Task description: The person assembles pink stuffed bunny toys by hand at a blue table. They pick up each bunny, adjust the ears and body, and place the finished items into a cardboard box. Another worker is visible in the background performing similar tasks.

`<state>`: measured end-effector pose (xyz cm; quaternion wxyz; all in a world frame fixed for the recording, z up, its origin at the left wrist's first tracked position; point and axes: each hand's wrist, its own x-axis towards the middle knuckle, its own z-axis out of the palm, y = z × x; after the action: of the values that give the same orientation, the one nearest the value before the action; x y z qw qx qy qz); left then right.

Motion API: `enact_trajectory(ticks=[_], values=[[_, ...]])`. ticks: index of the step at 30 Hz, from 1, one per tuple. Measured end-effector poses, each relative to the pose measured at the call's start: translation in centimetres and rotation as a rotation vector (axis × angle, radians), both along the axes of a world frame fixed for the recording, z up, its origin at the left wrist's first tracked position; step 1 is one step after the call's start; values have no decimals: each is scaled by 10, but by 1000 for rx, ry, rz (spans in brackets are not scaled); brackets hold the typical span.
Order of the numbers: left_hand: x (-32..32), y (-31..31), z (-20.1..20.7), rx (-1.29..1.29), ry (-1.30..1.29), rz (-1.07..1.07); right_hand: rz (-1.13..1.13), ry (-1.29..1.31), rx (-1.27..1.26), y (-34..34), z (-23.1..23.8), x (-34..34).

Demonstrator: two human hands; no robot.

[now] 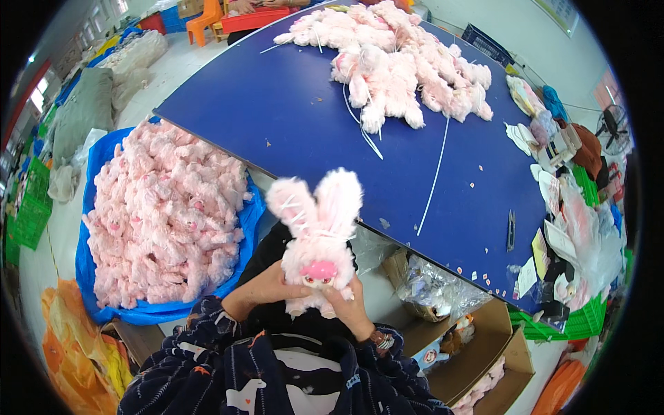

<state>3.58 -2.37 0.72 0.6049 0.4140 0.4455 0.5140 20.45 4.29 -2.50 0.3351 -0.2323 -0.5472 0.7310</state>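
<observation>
A pink plush rabbit is held up in front of my body, short of the table's near edge. Its long ears point away from me, and white ties or strips show on them. The bright pink patch and eyes of its face are turned up toward me. My left hand grips the toy's left side with the thumb by the face. On the other side, my right hand closes round it, thumb also close to the face. Fingers behind the toy are hidden. More pink plush toys lie piled on the blue table.
At left, a blue-lined bin is heaped with pink plush pieces. Small snips and a white strip lie on the table. Clutter and plastic bags crowd its right edge. Cardboard boxes stand below. Another person's hands show at the back.
</observation>
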Motion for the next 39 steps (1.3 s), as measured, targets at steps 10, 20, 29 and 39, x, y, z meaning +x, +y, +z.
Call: enact_trajectory(ticks=[10,20,29,39], values=[[-16,8,15,4,-96,60,-520,-180,519,35,48,-19],[-23,-7,-16,-294,-541,113,-285,16,-260,49,70,-77],[-22,-19,-17,-48,-56,29,-557,-9,-55,39,68,-92],[-29,-15,-28,37,-207,192,-790,131,-170,36,70,-107]])
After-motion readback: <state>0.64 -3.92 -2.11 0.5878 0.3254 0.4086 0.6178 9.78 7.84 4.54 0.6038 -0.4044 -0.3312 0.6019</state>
